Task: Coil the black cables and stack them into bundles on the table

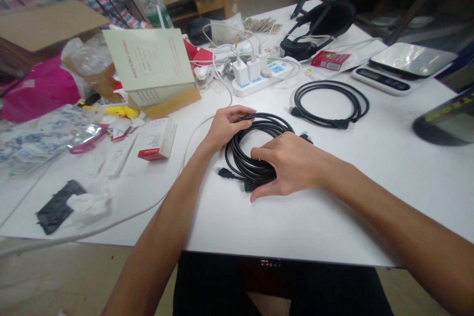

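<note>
A thick coil of black cable [254,173] lies on the white table in front of me, its plugs poking out at the near left and far right; they look like HDMI plugs. My left hand [231,126] curls around the coil's far left edge, thumb and fingers closed on the loops. Over the right side lies my right hand [292,163], its index finger hooked into the ring's middle and its thumb along the near outer edge. The other right fingers are hidden. Farther right rests a second, thinner black cable coil [326,85], touched by neither hand.
Behind the hands stands a power strip [255,84] with white chargers. A kitchen scale [403,66], a dark bottle [446,118] and a black headset [314,29] are to the right. Leftward are a small red-white box [157,138], an open carton [151,66] and a white cord [188,150].
</note>
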Demonstrator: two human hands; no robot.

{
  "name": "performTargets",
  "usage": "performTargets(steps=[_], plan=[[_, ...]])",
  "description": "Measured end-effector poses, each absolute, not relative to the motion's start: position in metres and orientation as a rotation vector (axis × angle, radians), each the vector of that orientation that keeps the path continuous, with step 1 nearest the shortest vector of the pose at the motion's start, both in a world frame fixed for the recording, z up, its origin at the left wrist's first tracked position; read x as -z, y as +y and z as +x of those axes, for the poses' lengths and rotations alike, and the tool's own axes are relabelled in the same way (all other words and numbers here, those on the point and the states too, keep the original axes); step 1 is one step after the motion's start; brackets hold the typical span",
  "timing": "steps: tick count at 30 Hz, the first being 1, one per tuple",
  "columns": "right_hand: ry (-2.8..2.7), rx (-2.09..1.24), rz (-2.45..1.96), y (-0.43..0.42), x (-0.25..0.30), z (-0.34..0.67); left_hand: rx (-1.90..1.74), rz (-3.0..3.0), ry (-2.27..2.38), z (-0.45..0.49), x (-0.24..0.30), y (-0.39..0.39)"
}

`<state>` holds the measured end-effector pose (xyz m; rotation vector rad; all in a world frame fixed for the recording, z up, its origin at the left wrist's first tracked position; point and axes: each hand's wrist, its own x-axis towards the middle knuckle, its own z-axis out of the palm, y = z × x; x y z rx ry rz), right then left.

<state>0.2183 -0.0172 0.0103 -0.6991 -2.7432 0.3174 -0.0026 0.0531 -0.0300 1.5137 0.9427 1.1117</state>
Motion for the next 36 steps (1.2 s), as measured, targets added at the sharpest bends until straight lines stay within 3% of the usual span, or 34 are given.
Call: performTargets(steps=[14,25,36], plan=[[-2.640,-0.268,-0.611,-0.013,-0.003,0.220,-1.023,1.604,0.900,-0.005,0.022,0.049],[-2.245,0.135,-1.737,0.043,-0.003,0.281,-0.990,1.606,0.918,-0.004,0.021,0.046],[-2.321,0.039,-1.843,0.047,0.008,0.279,-0.914,1.599,0.916,0.008,0.016,0.036]])
